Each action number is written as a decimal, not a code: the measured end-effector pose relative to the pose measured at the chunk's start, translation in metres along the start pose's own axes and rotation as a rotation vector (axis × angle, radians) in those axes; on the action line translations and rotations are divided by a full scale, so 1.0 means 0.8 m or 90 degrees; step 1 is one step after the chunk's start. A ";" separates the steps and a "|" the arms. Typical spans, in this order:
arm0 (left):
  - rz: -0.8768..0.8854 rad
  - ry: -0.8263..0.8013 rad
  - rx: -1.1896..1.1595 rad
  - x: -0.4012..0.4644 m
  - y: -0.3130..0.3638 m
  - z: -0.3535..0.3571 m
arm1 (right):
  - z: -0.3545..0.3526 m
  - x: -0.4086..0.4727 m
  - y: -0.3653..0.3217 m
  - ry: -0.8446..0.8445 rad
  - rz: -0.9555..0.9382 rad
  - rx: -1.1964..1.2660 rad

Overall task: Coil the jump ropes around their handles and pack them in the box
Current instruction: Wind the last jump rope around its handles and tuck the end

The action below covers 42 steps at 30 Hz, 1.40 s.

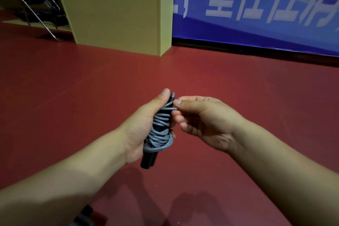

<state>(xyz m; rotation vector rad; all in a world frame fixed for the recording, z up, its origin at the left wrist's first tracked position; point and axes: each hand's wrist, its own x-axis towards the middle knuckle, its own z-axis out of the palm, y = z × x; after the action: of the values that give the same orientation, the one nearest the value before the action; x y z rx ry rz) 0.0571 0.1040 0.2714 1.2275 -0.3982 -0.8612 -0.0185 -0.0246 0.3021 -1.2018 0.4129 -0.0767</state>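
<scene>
Both my forearms reach in from 7 and 5 o'clock over the red floor (238, 82), meeting at mid-frame around one jump rope. My left hand (141, 126) wraps the paired black handles (148, 160), thumb laid up along them; their long axis runs from 6 o'clock, where the butt ends stick out below my palm, up toward 12, tilted slightly right. Grey rope (159, 134) is wound round them in many turns, thickest at the low end. My right hand (200, 119) sits at 3 o'clock of the bundle, its grip closed in a pinch, thumb and forefinger nipping the last strand near the top of the handles. That free end lies crosswise to the handles, so I judge the next move is to tuck or wrap it there; the right hand is the nearer one for it. A yellow box (117, 16) stands well apart at 11 o'clock, against a blue banner (256, 5). A dark object at the bottom edge is too blurred to name.
</scene>
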 end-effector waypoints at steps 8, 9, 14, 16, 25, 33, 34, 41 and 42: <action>0.037 0.045 0.155 -0.002 -0.008 0.000 | -0.012 0.005 0.008 0.008 -0.119 -0.079; 0.035 0.046 0.163 -0.003 -0.008 0.000 | -0.012 0.005 0.008 0.012 -0.142 -0.098; -0.003 0.026 0.210 -0.004 -0.013 0.001 | -0.017 0.006 0.011 0.021 -0.235 -0.193; -0.008 0.017 0.231 -0.005 -0.014 0.002 | -0.020 0.006 0.013 0.015 -0.245 -0.252; -0.014 -0.043 0.246 -0.005 -0.011 0.000 | -0.031 0.007 0.018 0.010 -0.183 -0.269; -0.053 -0.036 0.235 -0.007 -0.020 -0.001 | -0.023 0.010 0.027 0.002 -0.082 -0.160; -0.055 -0.029 0.235 -0.006 -0.021 -0.001 | -0.022 0.012 0.030 0.022 -0.112 -0.178; -0.047 0.017 0.239 0.000 -0.023 0.000 | -0.026 0.025 0.045 0.138 -0.231 -0.315; -0.032 0.025 0.264 0.001 -0.022 0.000 | -0.027 0.026 0.045 0.143 -0.234 -0.318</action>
<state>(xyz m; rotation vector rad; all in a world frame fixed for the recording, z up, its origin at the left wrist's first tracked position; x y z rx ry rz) 0.0513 0.1020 0.2548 1.6393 -0.5335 -0.8201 -0.0128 -0.0362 0.2572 -1.7627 0.4152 -0.4494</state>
